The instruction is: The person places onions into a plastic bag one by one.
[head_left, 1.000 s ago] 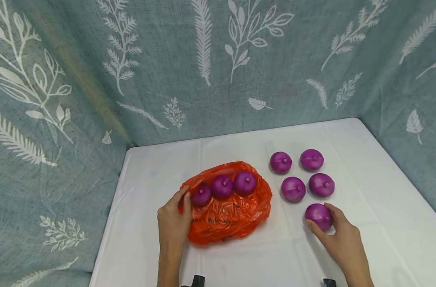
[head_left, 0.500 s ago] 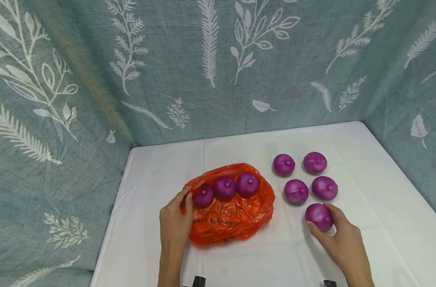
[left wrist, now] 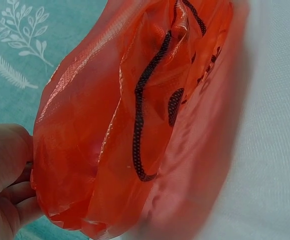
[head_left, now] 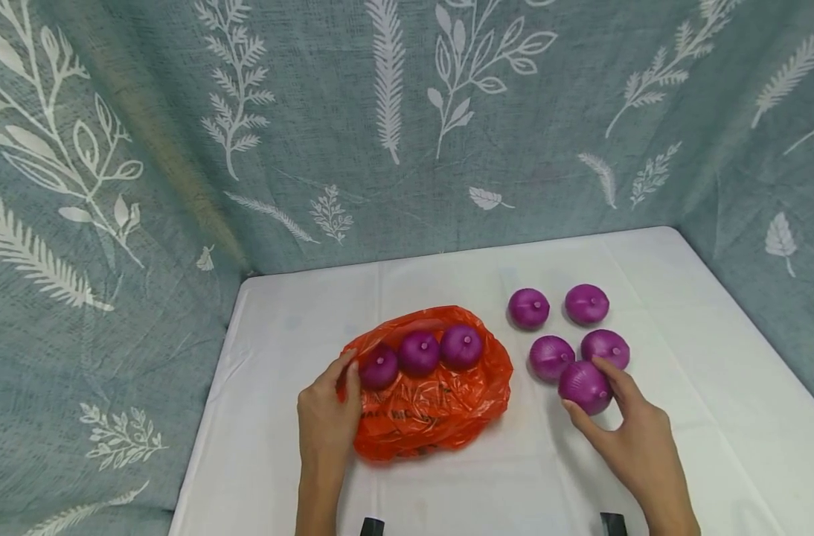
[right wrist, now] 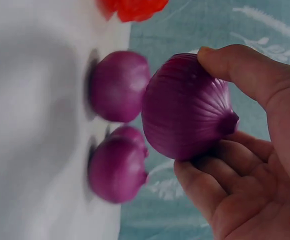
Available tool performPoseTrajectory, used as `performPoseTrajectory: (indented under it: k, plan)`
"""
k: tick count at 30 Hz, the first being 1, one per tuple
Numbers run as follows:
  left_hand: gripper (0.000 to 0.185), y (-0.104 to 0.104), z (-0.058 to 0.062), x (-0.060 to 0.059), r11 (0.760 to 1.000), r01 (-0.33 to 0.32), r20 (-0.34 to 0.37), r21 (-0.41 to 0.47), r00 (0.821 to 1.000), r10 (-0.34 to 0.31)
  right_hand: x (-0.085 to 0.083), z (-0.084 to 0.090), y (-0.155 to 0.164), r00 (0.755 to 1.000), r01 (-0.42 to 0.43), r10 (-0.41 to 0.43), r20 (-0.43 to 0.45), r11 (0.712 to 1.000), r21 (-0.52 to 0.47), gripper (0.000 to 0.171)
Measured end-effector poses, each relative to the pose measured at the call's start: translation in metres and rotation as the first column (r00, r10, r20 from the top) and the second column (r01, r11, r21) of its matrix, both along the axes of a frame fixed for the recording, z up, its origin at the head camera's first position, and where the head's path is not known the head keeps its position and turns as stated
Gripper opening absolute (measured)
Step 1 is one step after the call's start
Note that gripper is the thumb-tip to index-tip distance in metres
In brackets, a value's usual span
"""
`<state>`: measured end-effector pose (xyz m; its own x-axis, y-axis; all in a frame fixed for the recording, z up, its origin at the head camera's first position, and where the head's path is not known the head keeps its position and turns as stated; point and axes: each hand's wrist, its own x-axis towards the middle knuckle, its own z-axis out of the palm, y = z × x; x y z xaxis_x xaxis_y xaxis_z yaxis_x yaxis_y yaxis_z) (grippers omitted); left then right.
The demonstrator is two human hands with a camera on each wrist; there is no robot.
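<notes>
My right hand [head_left: 631, 435] pinches a purple onion [right wrist: 187, 107] between thumb and fingers. In the right wrist view this onion is raised above the white surface, its pointed tip toward my palm. At the left side of an orange-red plastic bag [head_left: 434, 409], my left hand [head_left: 329, 409] grips the bag's rim with thumb and fingers. Three onions [head_left: 418, 353] sit in a row in the bag's opening. The left wrist view shows the bag's outer side with dark print, and part of my left hand [left wrist: 7, 185] at its edge.
On the white table [head_left: 460, 491], several more onions stand right of the bag: a back left one [head_left: 529, 309], a back right one [head_left: 586, 304], a front left one [head_left: 550, 358] and a front right one [head_left: 606, 348]. A blue-green leaf-patterned cloth [head_left: 393, 216] hangs behind and at both sides.
My right hand has lifted its onion off the table and moved it slightly up and left, so it now overlaps the front onions in the head view. The left hand keeps its place on the bag.
</notes>
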<state>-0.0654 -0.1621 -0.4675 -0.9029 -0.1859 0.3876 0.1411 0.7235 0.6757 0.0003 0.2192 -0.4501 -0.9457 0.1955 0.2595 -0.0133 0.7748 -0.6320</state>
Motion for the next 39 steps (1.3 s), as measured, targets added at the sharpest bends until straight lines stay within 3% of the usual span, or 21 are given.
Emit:
performPoseTrajectory:
  k: [17,25,39]
  plan:
    - [0.029,-0.004,-0.003,0.001,1.0,0.003,-0.022,0.008,1.0,-0.002,-0.032,0.018,-0.044,0.97,-0.218,0.209,-0.124,0.974,-0.062,0.081]
    - [0.03,-0.005,-0.005,0.001,1.0,0.005,-0.01,0.009,1.0,-0.005,-0.044,0.028,-0.064,0.951,-0.29,0.28,-0.129,0.955,-0.069,0.079]
    - [0.03,-0.008,-0.007,0.001,1.0,0.006,-0.007,0.021,1.0,-0.005,-0.064,0.043,-0.108,0.881,-0.468,0.453,-0.135,0.876,-0.114,0.079]
